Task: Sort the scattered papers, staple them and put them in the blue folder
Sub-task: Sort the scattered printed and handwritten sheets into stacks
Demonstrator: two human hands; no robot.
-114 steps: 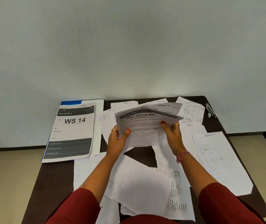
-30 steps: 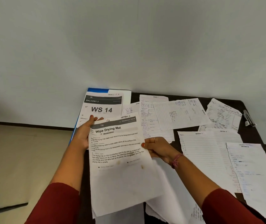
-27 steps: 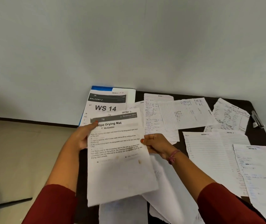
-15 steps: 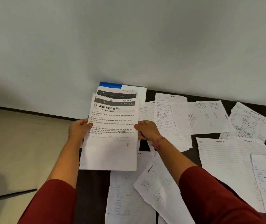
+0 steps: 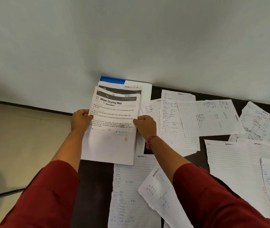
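Head view: a printed "Wipe Drying Mat" sheet is held over the table's far left corner, above another printed page lying on the blue folder. The left hand pinches its left edge, the right hand its right edge. Handwritten lined papers lie scattered across the dark table toward the right edge.

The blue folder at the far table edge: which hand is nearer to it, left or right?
Left. The left hand grips the printed sheet's left edge, just below the blue folder. The right hand grips its right edge, further right and slightly lower.
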